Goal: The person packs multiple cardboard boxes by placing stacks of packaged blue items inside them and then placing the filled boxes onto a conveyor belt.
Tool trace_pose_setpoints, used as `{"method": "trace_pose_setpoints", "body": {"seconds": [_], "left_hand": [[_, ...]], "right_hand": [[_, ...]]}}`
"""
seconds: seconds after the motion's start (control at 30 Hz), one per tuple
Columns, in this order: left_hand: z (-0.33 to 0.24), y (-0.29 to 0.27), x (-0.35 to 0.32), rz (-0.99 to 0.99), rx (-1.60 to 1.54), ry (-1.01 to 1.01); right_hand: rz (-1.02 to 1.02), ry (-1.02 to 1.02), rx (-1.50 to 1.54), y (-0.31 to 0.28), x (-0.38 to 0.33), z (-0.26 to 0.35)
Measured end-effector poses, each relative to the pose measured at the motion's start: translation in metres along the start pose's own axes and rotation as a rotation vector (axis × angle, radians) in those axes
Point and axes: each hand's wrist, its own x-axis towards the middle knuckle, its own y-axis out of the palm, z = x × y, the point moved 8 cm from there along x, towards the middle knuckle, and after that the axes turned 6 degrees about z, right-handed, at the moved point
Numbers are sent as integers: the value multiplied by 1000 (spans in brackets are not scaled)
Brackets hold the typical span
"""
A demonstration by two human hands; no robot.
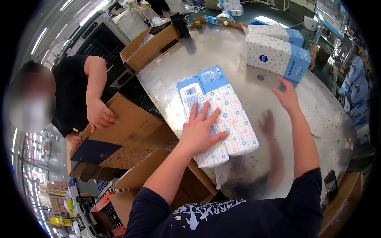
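Two patterned packs (234,119) lie side by side at the centre of the frame, on the metal counter (317,119). Their long axes run nearly parallel, sloping from upper left to lower right, with the blue ends toward the top; the left pack sits slightly lower and bears a barcode near its blue end. The left hand (199,133) rests palm down on the pair, its fingers (203,112) spread wide, thumb and index finger reaching onto the right pack (a flat touch, not a grip). The right hand (289,99), right of centre, is empty, fingers parted and loosely bent, just below two further packs (274,55) at upper right, whose blue ends point right. The counter mirrors this hand as a blurred reflection. At left, a co-worker's hand (100,114) touches a cardboard box (135,123); an open carton (200,180) stands at lower centre.
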Motion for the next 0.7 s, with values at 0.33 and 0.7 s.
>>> {"method": "trace_pose_setpoints", "body": {"seconds": [0.33, 0.7], "left_hand": [[9, 12, 11, -61, -30, 30], [21, 31, 18, -180, 21, 60]], "right_hand": [[-357, 265, -1, -129, 80, -123], [-152, 128, 267, -70, 62, -97]]}}
